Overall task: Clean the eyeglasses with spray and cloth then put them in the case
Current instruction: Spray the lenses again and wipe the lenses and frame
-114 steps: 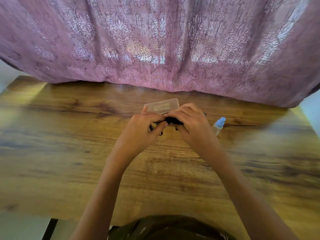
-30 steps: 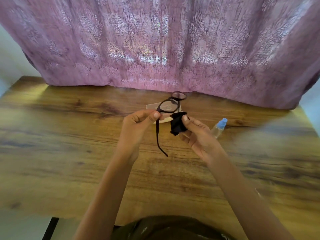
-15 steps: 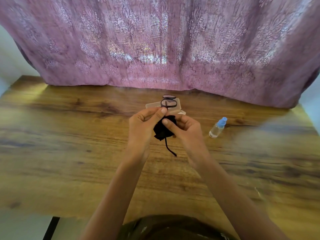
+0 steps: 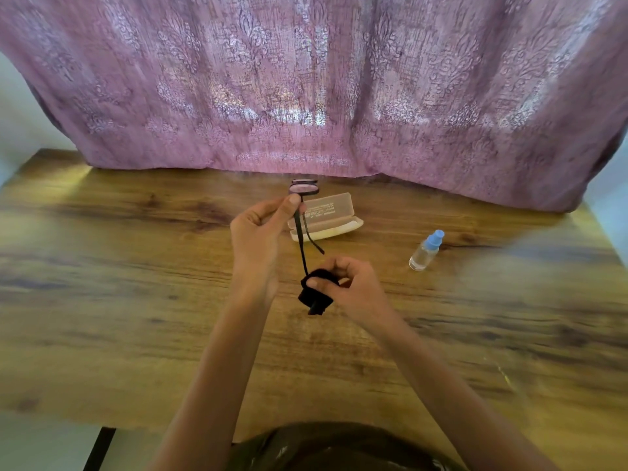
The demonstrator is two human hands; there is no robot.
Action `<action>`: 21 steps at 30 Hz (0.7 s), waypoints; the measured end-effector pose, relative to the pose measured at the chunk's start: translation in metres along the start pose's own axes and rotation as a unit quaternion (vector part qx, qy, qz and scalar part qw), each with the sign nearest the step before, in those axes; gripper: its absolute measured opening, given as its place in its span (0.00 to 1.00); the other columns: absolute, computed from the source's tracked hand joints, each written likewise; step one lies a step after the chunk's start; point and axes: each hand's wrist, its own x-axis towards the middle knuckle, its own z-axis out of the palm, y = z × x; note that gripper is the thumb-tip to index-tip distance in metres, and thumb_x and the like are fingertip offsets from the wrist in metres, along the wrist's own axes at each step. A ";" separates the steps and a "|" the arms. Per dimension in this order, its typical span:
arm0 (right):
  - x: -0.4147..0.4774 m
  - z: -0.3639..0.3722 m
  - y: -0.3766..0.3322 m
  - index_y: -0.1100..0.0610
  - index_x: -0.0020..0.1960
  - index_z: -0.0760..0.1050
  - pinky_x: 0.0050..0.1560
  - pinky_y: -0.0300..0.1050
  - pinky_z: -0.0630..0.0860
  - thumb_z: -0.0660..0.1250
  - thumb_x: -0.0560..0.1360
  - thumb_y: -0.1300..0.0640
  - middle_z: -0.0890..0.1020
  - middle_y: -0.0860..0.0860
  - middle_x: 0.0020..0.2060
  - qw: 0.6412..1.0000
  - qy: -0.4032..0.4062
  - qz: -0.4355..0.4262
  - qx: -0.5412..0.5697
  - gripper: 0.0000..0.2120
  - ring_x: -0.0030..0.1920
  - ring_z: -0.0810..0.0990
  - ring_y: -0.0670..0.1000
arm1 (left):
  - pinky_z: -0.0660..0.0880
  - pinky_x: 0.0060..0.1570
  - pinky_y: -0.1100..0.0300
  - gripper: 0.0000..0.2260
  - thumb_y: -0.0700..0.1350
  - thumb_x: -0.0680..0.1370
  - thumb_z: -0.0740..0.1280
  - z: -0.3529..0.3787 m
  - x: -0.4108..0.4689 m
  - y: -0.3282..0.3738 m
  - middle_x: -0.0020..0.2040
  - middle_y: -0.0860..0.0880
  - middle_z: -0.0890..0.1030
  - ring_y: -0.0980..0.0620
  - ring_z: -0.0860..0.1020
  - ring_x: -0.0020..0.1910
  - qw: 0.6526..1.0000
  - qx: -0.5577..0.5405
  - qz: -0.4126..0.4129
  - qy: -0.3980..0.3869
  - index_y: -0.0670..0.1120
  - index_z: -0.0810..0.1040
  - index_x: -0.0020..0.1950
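- Nearest me, the right hand [image 4: 353, 287] has the black cloth [image 4: 316, 294] bunched between curled fingers and thumb, wrapped round the tip of one temple [image 4: 301, 246].
- Half a second ago that cloth was up by the frame front, with both hands close together. Now it has slid down the temple to its end and the hands have drawn apart.
- The left hand [image 4: 258, 229] pinches the glasses [image 4: 303, 189] near the hinge between thumb and fingertips. It holds them in the air above the table [image 4: 136, 300], lenses away from the person, both temples hanging open.
- I'd judge the wiping has moved on from the lenses to the frame, so cleaning looks close to done. Folding the temples comes next.
- Just behind the hands, the case [image 4: 334, 215] lies open on the table with nothing visible in it.
- To its right stands the bottle [image 4: 426, 250], blue cap on, well apart from both hands.
- Farthest back hangs a pink curtain [image 4: 306, 79].
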 end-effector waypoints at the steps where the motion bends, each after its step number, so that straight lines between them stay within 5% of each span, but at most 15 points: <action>1: 0.001 -0.001 0.003 0.46 0.39 0.79 0.48 0.46 0.78 0.76 0.71 0.58 0.86 0.46 0.39 1.000 -0.001 0.000 -0.006 0.09 0.44 0.83 0.45 | 0.75 0.47 0.69 0.03 0.45 0.74 0.73 0.000 0.000 0.000 0.42 0.50 0.87 0.56 0.84 0.46 1.000 -0.002 0.004 -0.001 0.47 0.86 0.43; 4: 0.003 -0.006 0.011 0.49 0.42 0.80 0.51 0.51 0.80 0.75 0.72 0.58 0.86 0.47 0.40 1.000 -0.008 0.011 -0.028 0.05 0.45 0.84 0.46 | 0.73 0.41 0.76 0.02 0.43 0.75 0.72 0.001 -0.001 0.001 0.41 0.51 0.87 0.58 0.84 0.44 1.000 -0.005 0.019 -0.001 0.46 0.85 0.45; 8: 0.006 -0.013 0.022 0.50 0.43 0.81 0.47 0.42 0.81 0.75 0.72 0.59 0.85 0.43 0.39 0.997 0.006 0.014 -0.075 0.05 0.43 0.83 0.41 | 0.73 0.42 0.76 0.02 0.42 0.75 0.71 0.002 -0.002 -0.001 0.39 0.53 0.86 0.61 0.83 0.43 0.999 0.031 0.031 -0.002 0.46 0.84 0.46; 13: 0.019 -0.030 0.043 0.54 0.51 0.82 0.50 0.37 0.77 0.73 0.74 0.56 0.84 0.46 0.47 0.973 0.069 0.033 -0.219 0.07 0.49 0.81 0.44 | 0.76 0.51 0.67 0.07 0.44 0.74 0.72 0.000 0.000 -0.004 0.42 0.53 0.86 0.59 0.83 0.48 0.994 0.105 0.044 -0.005 0.44 0.84 0.51; 18: 0.035 -0.049 0.049 0.52 0.55 0.80 0.42 0.31 0.69 0.71 0.75 0.55 0.82 0.46 0.48 0.974 0.114 0.063 -0.183 0.09 0.50 0.79 0.45 | 0.76 0.57 0.60 0.06 0.44 0.75 0.71 -0.003 -0.004 -0.004 0.41 0.60 0.85 0.61 0.81 0.50 0.979 0.187 0.071 -0.043 0.45 0.85 0.50; 21: 0.040 -0.054 0.048 0.52 0.57 0.79 0.42 0.31 0.68 0.70 0.76 0.56 0.83 0.48 0.52 0.975 0.118 0.065 -0.175 0.10 0.52 0.78 0.45 | 0.76 0.60 0.55 0.05 0.43 0.75 0.71 -0.005 -0.007 -0.001 0.45 0.54 0.86 0.56 0.82 0.53 0.977 0.188 0.083 -0.061 0.54 0.84 0.45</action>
